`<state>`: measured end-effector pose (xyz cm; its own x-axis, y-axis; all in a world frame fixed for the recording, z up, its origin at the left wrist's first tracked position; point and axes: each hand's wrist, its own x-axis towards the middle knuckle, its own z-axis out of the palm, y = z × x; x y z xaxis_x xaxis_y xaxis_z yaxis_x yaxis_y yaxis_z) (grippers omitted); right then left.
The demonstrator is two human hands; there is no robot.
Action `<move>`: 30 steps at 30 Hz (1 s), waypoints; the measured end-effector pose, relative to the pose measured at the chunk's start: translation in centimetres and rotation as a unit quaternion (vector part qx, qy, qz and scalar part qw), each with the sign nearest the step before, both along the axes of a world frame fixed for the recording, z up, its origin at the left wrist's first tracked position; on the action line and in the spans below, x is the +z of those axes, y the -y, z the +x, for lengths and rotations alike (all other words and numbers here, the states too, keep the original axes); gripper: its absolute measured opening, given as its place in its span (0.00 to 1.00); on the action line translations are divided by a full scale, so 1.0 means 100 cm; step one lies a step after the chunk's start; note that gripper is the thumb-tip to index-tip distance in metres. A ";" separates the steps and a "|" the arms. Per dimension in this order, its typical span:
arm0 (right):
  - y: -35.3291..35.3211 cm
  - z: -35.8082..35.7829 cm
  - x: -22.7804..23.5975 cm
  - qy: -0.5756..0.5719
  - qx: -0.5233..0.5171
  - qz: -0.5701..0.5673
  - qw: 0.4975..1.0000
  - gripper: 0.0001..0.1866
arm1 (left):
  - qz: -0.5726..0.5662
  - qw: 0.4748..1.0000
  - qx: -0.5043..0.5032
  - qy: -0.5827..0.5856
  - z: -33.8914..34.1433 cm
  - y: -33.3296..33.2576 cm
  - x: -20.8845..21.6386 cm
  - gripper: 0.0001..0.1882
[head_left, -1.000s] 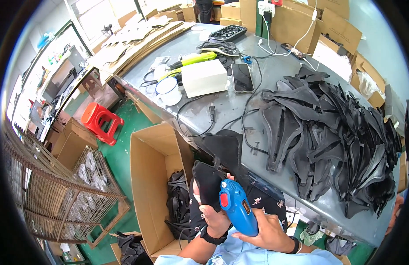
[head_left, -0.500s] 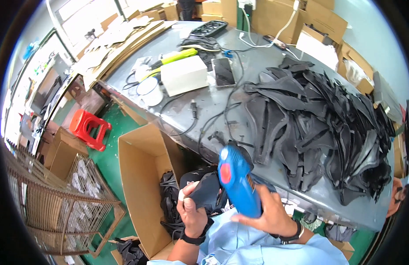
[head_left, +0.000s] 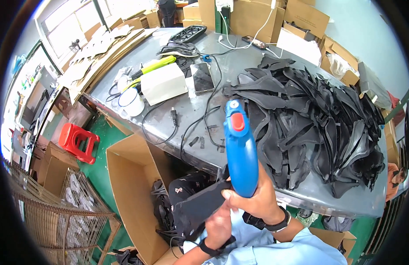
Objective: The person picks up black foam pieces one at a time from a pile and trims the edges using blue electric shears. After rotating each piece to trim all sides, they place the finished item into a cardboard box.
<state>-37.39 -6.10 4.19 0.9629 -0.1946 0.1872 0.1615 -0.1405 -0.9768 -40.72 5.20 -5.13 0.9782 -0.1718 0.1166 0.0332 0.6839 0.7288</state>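
My right hand (head_left: 264,198) grips a blue handheld power tool (head_left: 242,159) with a red button, held upright over the table's near edge. Its thumb lies against the end of a flat, dark, flexible piece (head_left: 198,205). My left hand (head_left: 220,227), smeared by motion, is curled at the lower edge of that piece, just below my right thumb. The piece slants down to the left above my lap. The working end of the tool is hidden. A large heap of similar black shaped pieces (head_left: 301,119) covers the right of the table.
An open cardboard box (head_left: 129,185) with black pieces inside stands at my left. On the grey table (head_left: 165,132) lie black cables, a white box (head_left: 164,84), a white cup-like roll (head_left: 131,102) and a phone (head_left: 202,77). A red stool (head_left: 78,141) and a wire basket (head_left: 54,221) stand farther left.
The blue tool has swung upright and its top has risen. My left hand has moved right and down, close to my right hand, and the dark piece now stretches out to the left. The view has shifted.
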 end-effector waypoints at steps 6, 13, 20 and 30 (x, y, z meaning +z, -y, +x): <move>-0.001 -0.003 0.006 -0.031 0.052 -0.052 0.997 0.30 | -0.085 0.996 0.020 -0.017 0.048 -0.017 0.036 0.27; -0.007 -0.047 -0.020 -0.084 0.140 -0.237 0.958 0.37 | -0.149 0.976 0.156 0.023 0.069 -0.032 0.060 0.29; -0.018 -0.050 -0.022 -0.041 0.179 -0.234 0.955 0.36 | -0.111 0.972 0.205 0.026 0.065 -0.036 0.056 0.30; -0.009 -0.049 -0.027 -0.004 0.173 -0.264 0.949 0.35 | 0.003 0.991 0.129 -0.020 0.064 -0.064 0.067 0.24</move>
